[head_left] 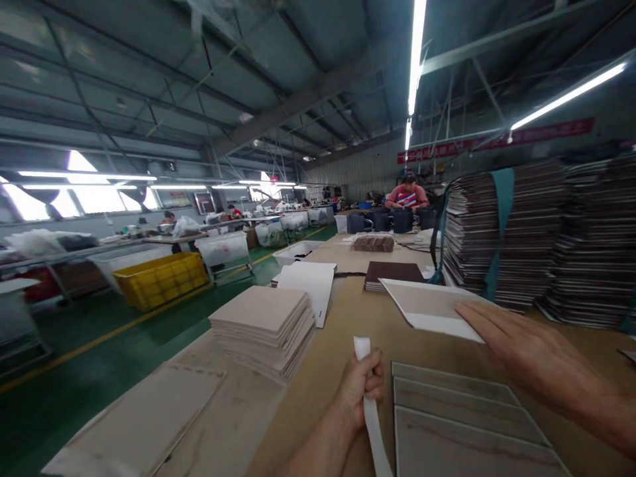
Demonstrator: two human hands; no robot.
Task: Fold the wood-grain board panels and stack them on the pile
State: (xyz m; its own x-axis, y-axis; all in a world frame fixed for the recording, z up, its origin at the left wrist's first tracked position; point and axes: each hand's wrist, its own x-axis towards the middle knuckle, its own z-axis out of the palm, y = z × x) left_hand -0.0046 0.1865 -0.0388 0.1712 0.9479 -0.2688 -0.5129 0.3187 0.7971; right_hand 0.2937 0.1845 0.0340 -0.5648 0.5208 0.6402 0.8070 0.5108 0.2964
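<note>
My left hand (362, 387) is closed round a white strip (376, 430), whose short end sticks up above the fist while the rest hangs down toward the bottom edge. My right hand (489, 324) lies flat with its fingers stretched out on a beige sheet with white borders (430, 306). Between my forearms is a flat panel (462, 424) with pale dividing lines, its left edge just beside my left hand. Behind the sheet sits a small stack of dark brown boards (394, 273). Left of my left hand rises a stack of beige boards (265, 324).
Tall stacks of dark sheets (527, 232), one tied with a teal band, stand at the right. White sheets (311, 281) lie behind the beige stack. Across the table sits a person (406, 194). A yellow bin (161, 278) stands on the floor at left.
</note>
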